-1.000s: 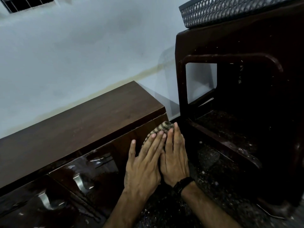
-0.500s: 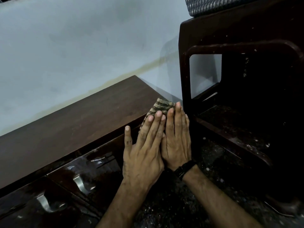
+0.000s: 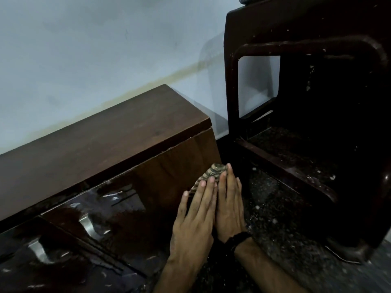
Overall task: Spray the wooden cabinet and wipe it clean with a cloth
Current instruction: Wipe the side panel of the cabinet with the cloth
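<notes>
Pale blue wall [image 3: 88, 49], stained by a yellowish band just above the cabinet top. Below it, low wooden cabinet [image 3: 105, 142], dark brown, its flat top running along the wall, its end panel facing the camera's right. Pressed flat against the lower part of that end panel: patterned cloth [image 3: 211, 173], brown and tan, only its upper edge showing past the fingertips. Left hand [image 3: 194, 220] spread open, palm down on the cloth, fingers straight and together, thumb angled out toward the cabinet's glossy front. Right hand [image 3: 229, 204] likewise flat and unclenched, laid just beside the left, index fingers touching, its fingertips at the cloth's top corner near the panel's lower right edge. Black band [image 3: 237, 240] around the right wrist. On the cabinet's front, shiny dark drawer faces with metal handles [image 3: 88, 226], streaked with reflections. Right of the cabinet, dark brown plastic chair [image 3: 306, 45] standing close by on the floor, its frame speckled with pale spots. Underneath, dark speckled stone floor [image 3: 275, 218], extending from the cabinet's end panel to the chair's legs.
</notes>
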The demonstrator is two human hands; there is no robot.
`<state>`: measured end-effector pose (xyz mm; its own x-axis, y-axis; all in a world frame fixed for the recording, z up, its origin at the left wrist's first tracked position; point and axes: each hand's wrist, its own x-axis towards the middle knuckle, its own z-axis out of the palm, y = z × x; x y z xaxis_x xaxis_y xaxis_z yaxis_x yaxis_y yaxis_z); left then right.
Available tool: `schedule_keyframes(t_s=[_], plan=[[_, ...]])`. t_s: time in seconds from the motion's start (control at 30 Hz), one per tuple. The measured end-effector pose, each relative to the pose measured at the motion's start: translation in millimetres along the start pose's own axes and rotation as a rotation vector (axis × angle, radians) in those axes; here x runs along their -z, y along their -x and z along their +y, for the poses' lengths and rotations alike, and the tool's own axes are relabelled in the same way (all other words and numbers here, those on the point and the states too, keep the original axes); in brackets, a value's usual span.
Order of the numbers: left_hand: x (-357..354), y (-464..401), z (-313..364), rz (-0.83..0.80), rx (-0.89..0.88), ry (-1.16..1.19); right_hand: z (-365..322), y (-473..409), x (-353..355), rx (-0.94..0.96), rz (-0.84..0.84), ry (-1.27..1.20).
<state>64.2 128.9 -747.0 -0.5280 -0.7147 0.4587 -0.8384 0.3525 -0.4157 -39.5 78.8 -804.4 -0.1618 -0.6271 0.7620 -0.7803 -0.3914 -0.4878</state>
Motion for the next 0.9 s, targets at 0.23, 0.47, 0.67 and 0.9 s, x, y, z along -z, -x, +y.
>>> schedule_keyframes(t_s=[0.23,0.47,0.67,0.9], plan=[[3.6,8.8,24.2,0.091,0.355,0.544,-1.7,-10.1,14.6,0.019,0.086,0.079],[17.6,-10.8,51.9,0.289,1.109,0.994,11.2,-18.9,22.7,0.005,0.104,-0.258],[3.6,-17.5,56.2,0.351,1.385,1.056,11.0,-1.0,27.3,-0.253,0.134,-0.362],[-2.2,-24.7,56.4,0.348,1.421,1.037,1.3,-9.6,40.2,-0.314,0.129,-0.442]])
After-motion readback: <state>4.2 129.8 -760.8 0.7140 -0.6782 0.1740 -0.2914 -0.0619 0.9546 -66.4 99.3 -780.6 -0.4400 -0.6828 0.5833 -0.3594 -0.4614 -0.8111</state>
